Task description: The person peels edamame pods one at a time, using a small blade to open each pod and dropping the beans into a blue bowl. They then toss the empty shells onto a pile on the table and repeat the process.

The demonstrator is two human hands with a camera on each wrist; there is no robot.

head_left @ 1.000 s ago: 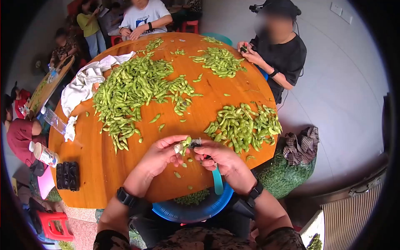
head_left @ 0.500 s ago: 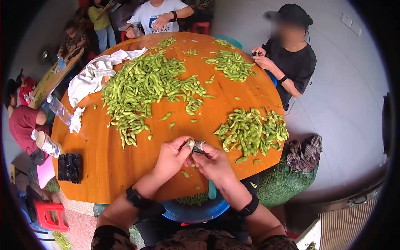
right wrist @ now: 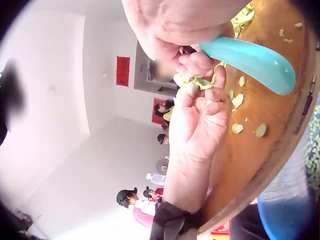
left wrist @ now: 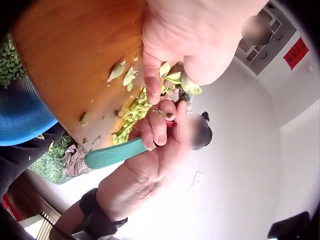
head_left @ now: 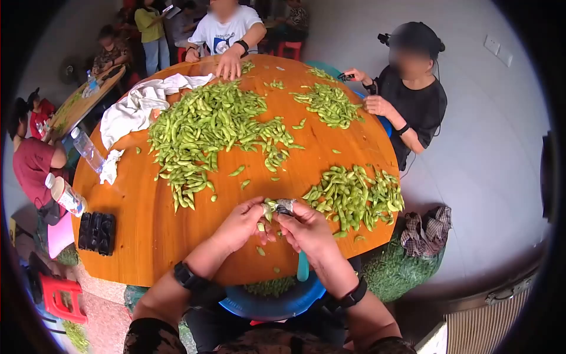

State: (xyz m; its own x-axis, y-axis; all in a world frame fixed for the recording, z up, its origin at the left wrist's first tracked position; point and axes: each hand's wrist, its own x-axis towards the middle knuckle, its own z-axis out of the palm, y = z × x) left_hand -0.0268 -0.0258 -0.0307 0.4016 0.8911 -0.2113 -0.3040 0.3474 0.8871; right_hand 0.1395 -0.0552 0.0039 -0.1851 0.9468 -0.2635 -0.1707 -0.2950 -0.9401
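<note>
In the head view my left hand (head_left: pixel 239 225) pinches a green soybean pod (head_left: pixel 269 211) by its side, above the wooden table (head_left: pixel 141 251). My right hand (head_left: pixel 309 231) meets it there, with something dark and grey at its thumb tip. A tool's teal handle (left wrist: pixel 112 154) sticks out from the right hand's curled fingers; its working end is hidden. The right wrist view shows the split pod (right wrist: pixel 192 85) between both hands' fingertips, beside the same handle (right wrist: pixel 255 62). Below, a blue basin (head_left: pixel 312 293) holds shelled beans (head_left: pixel 271 287).
A large pile of pods (head_left: pixel 200 127) lies ahead, with smaller heaps to the right (head_left: pixel 356 197) and farther back (head_left: pixel 330 105). White cloth (head_left: pixel 132 112), bottles (head_left: pixel 87 150) and a black tray-like thing (head_left: pixel 96 233) line the left edge. Other people sit around the table.
My left hand has brought the pod against the right thumb, and a pale green bean now shows below the fingers. The person in white has reached down to the large pile.
</note>
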